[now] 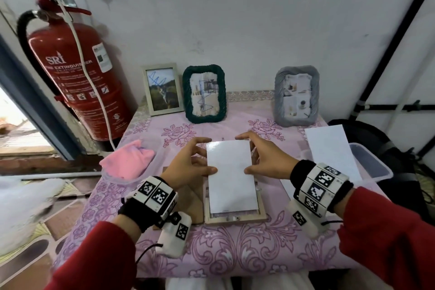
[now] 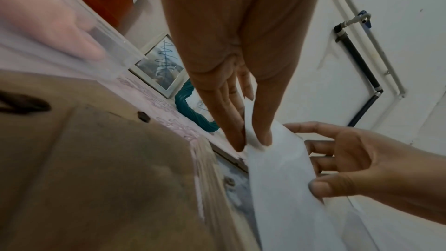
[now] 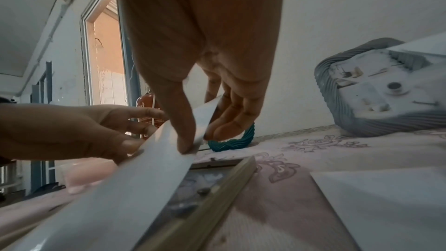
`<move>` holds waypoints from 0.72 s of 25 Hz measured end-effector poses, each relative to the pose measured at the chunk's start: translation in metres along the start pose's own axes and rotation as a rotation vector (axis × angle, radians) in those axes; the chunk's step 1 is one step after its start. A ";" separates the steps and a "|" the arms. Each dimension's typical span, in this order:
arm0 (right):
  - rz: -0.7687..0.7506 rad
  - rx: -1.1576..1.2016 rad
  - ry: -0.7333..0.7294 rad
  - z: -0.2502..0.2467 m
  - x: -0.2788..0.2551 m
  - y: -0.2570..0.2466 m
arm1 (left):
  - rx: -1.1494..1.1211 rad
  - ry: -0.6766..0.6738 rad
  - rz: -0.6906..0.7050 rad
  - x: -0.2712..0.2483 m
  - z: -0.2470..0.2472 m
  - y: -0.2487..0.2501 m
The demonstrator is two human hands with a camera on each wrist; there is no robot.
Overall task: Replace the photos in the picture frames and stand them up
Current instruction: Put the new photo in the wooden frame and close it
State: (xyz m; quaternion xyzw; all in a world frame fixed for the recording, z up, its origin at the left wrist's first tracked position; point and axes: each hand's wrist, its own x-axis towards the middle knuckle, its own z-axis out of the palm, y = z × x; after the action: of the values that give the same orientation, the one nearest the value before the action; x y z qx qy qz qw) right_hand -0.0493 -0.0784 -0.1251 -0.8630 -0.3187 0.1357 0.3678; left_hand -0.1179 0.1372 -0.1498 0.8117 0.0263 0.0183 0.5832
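Seating the photo into the open frame

Both hands pinch the photo (image 1: 230,172) by its side edges, left hand (image 1: 188,165) and right hand (image 1: 266,158), white back up, its near end inside the frame (image 1: 235,218), far end raised; the frame lies face down on the bench (image 1: 235,254); best to square the near corners first, then lower the far end flat, keeping fingertips on the edges; the backing board (image 1: 188,205) waits just left of the frame.

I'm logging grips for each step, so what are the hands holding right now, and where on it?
Both hands hold one white photo sheet: left hand pinches its left edge, right hand its right edge.
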 end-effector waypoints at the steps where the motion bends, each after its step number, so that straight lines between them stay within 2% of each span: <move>1: -0.006 -0.015 0.020 0.000 0.000 0.002 | 0.031 -0.026 -0.001 -0.001 0.001 -0.002; 7: -0.002 -0.101 -0.020 0.011 -0.001 0.014 | 0.362 -0.062 -0.002 -0.002 0.002 -0.014; 12: 0.008 -0.159 -0.054 0.015 -0.002 0.025 | 0.460 -0.058 -0.020 -0.003 0.001 -0.019; 18: 0.054 -0.209 -0.106 0.018 0.001 0.030 | 0.624 -0.156 -0.096 -0.002 0.000 -0.027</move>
State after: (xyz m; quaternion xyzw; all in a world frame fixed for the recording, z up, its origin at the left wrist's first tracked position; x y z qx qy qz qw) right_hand -0.0436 -0.0837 -0.1588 -0.8965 -0.3267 0.1569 0.2547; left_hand -0.1201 0.1453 -0.1750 0.9482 0.0240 -0.0801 0.3065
